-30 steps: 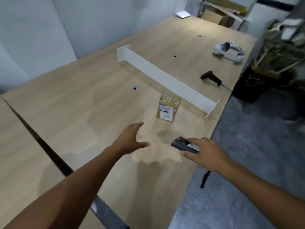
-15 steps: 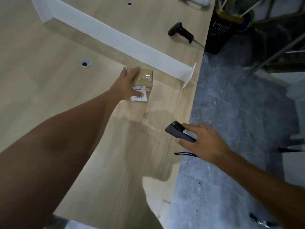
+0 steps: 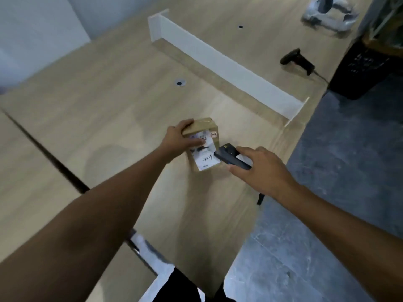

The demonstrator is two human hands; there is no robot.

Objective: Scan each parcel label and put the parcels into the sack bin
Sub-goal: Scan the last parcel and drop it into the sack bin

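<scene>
Since half a second earlier, the right hand (image 3: 265, 171) had carried its dark handheld scanner (image 3: 231, 157) from the counter's near edge up to the parcel (image 3: 201, 143), so that the scanner's front end sat just beside the white label (image 3: 205, 152). That hand was closed around the scanner, thumb underneath and fingers over the top, and a short dark strap (image 3: 260, 198) hung below the wrist. The left hand (image 3: 178, 139) gripped the small brown cardboard parcel from its left side, thumb lying across the label and fingers curled over the far top edge. The parcel stood on the wooden counter (image 3: 109, 118) near the right edge. Farther off, a low white divider (image 3: 229, 66) ran across the counter. Beyond it, far right, lay a second black scanner (image 3: 297, 61) with a cable, and a pale, blurred object (image 3: 329, 13) past that. A black bin (image 3: 364, 70) stood on the grey floor (image 3: 349, 160) beside the counter's far right end.
</scene>
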